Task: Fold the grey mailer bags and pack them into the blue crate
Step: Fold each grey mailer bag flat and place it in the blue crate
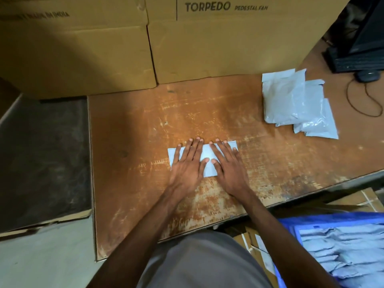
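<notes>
Head view, from left to right: a dark mat (41, 159) lies on the floor beside the worn brown tabletop (133, 121), and cardboard cartons (99, 44) stand along the table's far edge, one printed "TORPEDO PEDESTAL FAN". Near the table's middle a folded grey mailer bag (206, 154) lies flat. The left hand (187, 163) presses on its left part with fingers straight and spread, gripping nothing. The right hand (227, 165) presses its right part the same way, flat and open, thumbs nearly meeting over the bag's centre. Farther right, well apart, a small pile of unfolded grey mailer bags (295, 102) rests on the table. Beyond it sit a black keyboard (353, 59) and a mouse (366, 76) with its cable. Below the table's right edge, the blue crate (291, 225) holds folded grey bags (342, 252).
</notes>
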